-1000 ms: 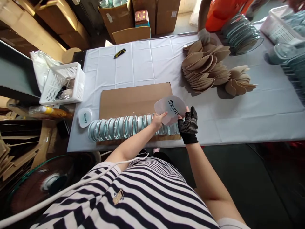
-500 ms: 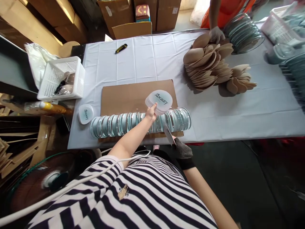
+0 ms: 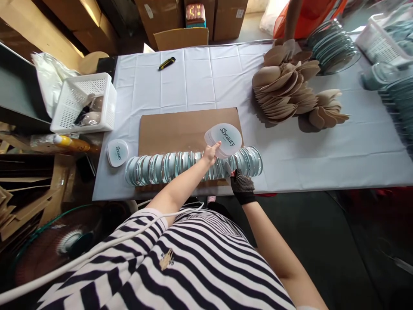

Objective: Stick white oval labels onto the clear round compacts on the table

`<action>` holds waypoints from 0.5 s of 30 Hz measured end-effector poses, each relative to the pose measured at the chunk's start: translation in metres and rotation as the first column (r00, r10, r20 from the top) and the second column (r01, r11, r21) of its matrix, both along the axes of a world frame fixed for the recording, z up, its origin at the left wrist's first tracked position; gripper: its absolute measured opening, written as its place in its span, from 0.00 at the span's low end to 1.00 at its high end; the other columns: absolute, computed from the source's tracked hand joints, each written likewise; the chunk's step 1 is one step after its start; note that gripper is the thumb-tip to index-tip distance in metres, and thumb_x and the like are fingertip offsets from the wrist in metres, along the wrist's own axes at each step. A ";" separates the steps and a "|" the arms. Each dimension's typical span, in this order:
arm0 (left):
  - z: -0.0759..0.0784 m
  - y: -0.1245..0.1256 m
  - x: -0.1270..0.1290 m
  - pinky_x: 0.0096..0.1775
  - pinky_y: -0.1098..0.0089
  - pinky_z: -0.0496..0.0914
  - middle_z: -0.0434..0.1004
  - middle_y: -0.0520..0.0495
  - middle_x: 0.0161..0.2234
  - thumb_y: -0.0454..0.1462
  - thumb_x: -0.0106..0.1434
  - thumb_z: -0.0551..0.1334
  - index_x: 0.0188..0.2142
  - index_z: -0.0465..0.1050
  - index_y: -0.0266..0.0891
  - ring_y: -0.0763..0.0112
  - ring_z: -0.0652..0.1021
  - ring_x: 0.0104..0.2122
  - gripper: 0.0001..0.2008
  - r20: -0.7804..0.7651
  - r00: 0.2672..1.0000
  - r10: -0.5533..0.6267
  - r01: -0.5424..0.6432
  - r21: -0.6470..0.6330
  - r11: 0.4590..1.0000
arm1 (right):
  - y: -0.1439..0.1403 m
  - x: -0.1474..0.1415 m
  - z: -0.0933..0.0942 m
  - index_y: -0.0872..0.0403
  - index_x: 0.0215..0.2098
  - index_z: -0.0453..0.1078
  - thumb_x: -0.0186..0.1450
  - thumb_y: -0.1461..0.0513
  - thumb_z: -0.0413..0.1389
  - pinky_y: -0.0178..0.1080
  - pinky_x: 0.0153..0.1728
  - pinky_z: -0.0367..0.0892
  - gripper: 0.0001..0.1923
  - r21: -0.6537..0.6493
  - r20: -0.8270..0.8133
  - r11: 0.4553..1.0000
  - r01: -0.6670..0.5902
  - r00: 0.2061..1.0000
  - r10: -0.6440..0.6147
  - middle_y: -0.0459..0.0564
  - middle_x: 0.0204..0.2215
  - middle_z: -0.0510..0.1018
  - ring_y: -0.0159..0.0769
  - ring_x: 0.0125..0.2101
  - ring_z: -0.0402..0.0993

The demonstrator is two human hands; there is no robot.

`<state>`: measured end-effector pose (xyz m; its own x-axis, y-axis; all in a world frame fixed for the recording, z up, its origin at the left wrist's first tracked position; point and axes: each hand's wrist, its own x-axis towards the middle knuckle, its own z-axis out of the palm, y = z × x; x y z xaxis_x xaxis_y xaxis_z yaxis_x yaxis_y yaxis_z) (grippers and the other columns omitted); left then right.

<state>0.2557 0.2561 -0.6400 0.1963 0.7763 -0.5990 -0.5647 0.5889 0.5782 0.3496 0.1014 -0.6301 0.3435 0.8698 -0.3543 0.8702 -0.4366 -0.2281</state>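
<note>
While the left hand (image 3: 211,153) pinches white labels (image 3: 225,138), the gloved right hand (image 3: 240,183) — fingers hidden among glass discs (image 3: 193,165) — shows no readable grip.

Left hand (image 3: 211,153) is pinching a little stack of white printed cards (image 3: 224,140) just above the long row of round glass pieces (image 3: 193,165) lined up along the near edge of the counter (image 3: 322,146). The gloved right hand (image 3: 240,181) sits at that edge, touching the row's right part with a thin card-like piece between its fingers. The row lies on a cardboard sheet (image 3: 180,129). One more white card (image 3: 117,153) lies near the near left corner, and a white basket (image 3: 82,103) is off the left edge. Tan cutouts (image 3: 287,90) pile up toward the far right, where someone in orange (image 3: 306,13) stands.
</note>
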 end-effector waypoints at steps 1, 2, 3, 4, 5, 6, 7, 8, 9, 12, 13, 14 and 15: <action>0.000 0.000 0.000 0.60 0.55 0.67 0.83 0.41 0.44 0.29 0.58 0.67 0.47 0.78 0.33 0.57 0.78 0.53 0.15 -0.004 1.000 -0.010 0.010 0.002 1.000 | 0.007 -0.002 -0.003 0.58 0.49 0.68 0.74 0.57 0.42 0.36 0.32 0.58 0.17 0.006 -0.012 1.000 -0.002 1.000 0.002 0.58 0.36 0.79 0.38 0.34 0.75; -0.001 0.000 0.000 0.60 0.54 0.67 0.83 0.41 0.43 0.29 0.58 0.68 0.46 0.78 0.33 0.57 0.78 0.53 0.15 -0.010 1.000 -0.017 0.017 0.002 1.000 | 0.014 -0.004 -0.007 0.58 0.49 0.68 0.74 0.57 0.42 0.36 0.32 0.59 0.17 0.003 -0.025 1.000 -0.004 1.000 0.004 0.59 0.36 0.79 0.39 0.33 0.75; -0.001 0.000 0.000 0.60 0.54 0.66 0.83 0.41 0.43 0.29 0.58 0.68 0.46 0.78 0.34 0.57 0.77 0.53 0.15 -0.015 1.000 -0.020 0.020 0.001 1.000 | 0.021 -0.005 -0.011 0.59 0.50 0.68 0.74 0.58 0.42 0.37 0.33 0.60 0.18 -0.006 -0.039 1.000 -0.003 0.999 0.003 0.60 0.35 0.79 0.39 0.33 0.76; -0.001 0.000 -0.001 0.60 0.55 0.66 0.83 0.42 0.42 0.30 0.57 0.68 0.45 0.78 0.34 0.57 0.77 0.54 0.14 -0.019 1.000 -0.021 0.021 0.000 1.000 | 0.026 -0.007 -0.015 0.59 0.51 0.68 0.74 0.58 0.42 0.37 0.33 0.61 0.18 -0.017 -0.051 1.000 0.000 0.999 -0.001 0.60 0.35 0.79 0.40 0.33 0.76; -0.002 0.000 -0.001 0.60 0.55 0.66 0.83 0.42 0.42 0.30 0.57 0.68 0.45 0.78 0.34 0.58 0.77 0.54 0.14 -0.021 1.000 -0.023 0.023 -0.002 1.000 | 0.030 -0.007 -0.019 0.58 0.51 0.68 0.73 0.59 0.42 0.38 0.34 0.63 0.17 -0.027 -0.063 1.000 0.000 0.998 -0.001 0.61 0.35 0.79 0.42 0.33 0.76; -0.002 0.000 -0.002 0.60 0.55 0.67 0.83 0.43 0.42 0.30 0.57 0.68 0.45 0.78 0.34 0.58 0.77 0.54 0.14 -0.023 0.999 -0.024 0.024 -0.001 1.000 | 0.031 -0.008 -0.023 0.58 0.50 0.68 0.73 0.60 0.43 0.40 0.35 0.64 0.16 -0.034 -0.079 0.999 -0.006 0.997 0.004 0.62 0.35 0.79 0.43 0.34 0.77; -0.003 0.000 -0.002 0.60 0.55 0.67 0.83 0.43 0.42 0.30 0.57 0.68 0.45 0.78 0.34 0.58 0.77 0.53 0.15 -0.023 0.999 -0.024 0.024 0.002 1.000 | 0.031 -0.008 -0.026 0.58 0.48 0.69 0.72 0.61 0.44 0.41 0.37 0.65 0.15 -0.039 -0.107 0.999 -0.007 0.994 0.003 0.63 0.36 0.79 0.44 0.35 0.77; -0.003 -0.001 -0.003 0.60 0.55 0.67 0.83 0.43 0.42 0.30 0.57 0.68 0.45 0.78 0.34 0.58 0.77 0.53 0.15 -0.023 0.999 -0.024 0.024 0.006 1.000 | 0.029 -0.008 -0.028 0.57 0.46 0.70 0.72 0.62 0.45 0.43 0.38 0.65 0.13 -0.048 -0.172 0.999 0.016 0.985 -0.024 0.64 0.36 0.78 0.46 0.37 0.77; -0.004 -0.001 -0.003 0.60 0.55 0.67 0.83 0.42 0.43 0.30 0.57 0.69 0.46 0.78 0.34 0.57 0.78 0.53 0.16 -0.023 0.999 -0.023 0.024 0.014 1.000 | 0.026 -0.008 -0.029 0.57 0.44 0.70 0.70 0.63 0.47 0.44 0.39 0.66 0.11 -0.067 -0.267 0.996 0.059 0.961 -0.075 0.65 0.37 0.78 0.46 0.38 0.77; -0.007 -0.001 -0.003 0.59 0.54 0.68 0.82 0.41 0.44 0.31 0.57 0.69 0.48 0.77 0.35 0.56 0.78 0.53 0.18 -0.026 1.000 -0.015 0.016 0.037 0.999 | 0.019 -0.009 -0.031 0.54 0.46 0.66 0.66 0.63 0.51 0.42 0.35 0.68 0.10 -0.187 -0.559 0.965 0.186 0.787 -0.260 0.60 0.34 0.78 0.42 0.34 0.77; -0.008 -0.001 -0.003 0.59 0.54 0.68 0.82 0.41 0.45 0.31 0.57 0.69 0.48 0.77 0.35 0.57 0.78 0.53 0.18 -0.027 1.000 -0.013 0.014 0.044 0.999 | 0.018 -0.009 -0.031 0.52 0.49 0.63 0.66 0.61 0.52 0.40 0.33 0.69 0.13 -0.229 -0.662 0.951 0.208 0.683 -0.309 0.56 0.32 0.78 0.40 0.31 0.77; -0.009 -0.001 -0.002 0.59 0.55 0.68 0.82 0.41 0.45 0.31 0.57 0.69 0.49 0.77 0.35 0.57 0.78 0.52 0.19 -0.029 1.000 -0.010 0.011 0.053 0.999 | 0.017 -0.009 -0.031 0.51 0.51 0.60 0.65 0.60 0.52 0.39 0.30 0.69 0.16 -0.265 -0.761 0.938 0.223 0.549 -0.346 0.52 0.30 0.78 0.37 0.27 0.76; -0.009 -0.002 -0.002 0.59 0.55 0.68 0.82 0.41 0.45 0.31 0.57 0.69 0.49 0.77 0.35 0.57 0.78 0.52 0.19 -0.031 0.999 -0.009 0.011 0.061 0.998 | 0.018 -0.010 -0.031 0.49 0.51 0.58 0.64 0.58 0.53 0.36 0.28 0.69 0.17 -0.301 -0.839 0.921 0.246 0.391 -0.379 0.48 0.29 0.78 0.34 0.24 0.74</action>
<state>0.2536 0.2546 -0.6489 0.1863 0.8098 -0.5564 -0.5404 0.5574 0.6303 0.3398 0.1191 -0.6607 0.0340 0.7023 -0.7110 0.0311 -0.7118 -0.7017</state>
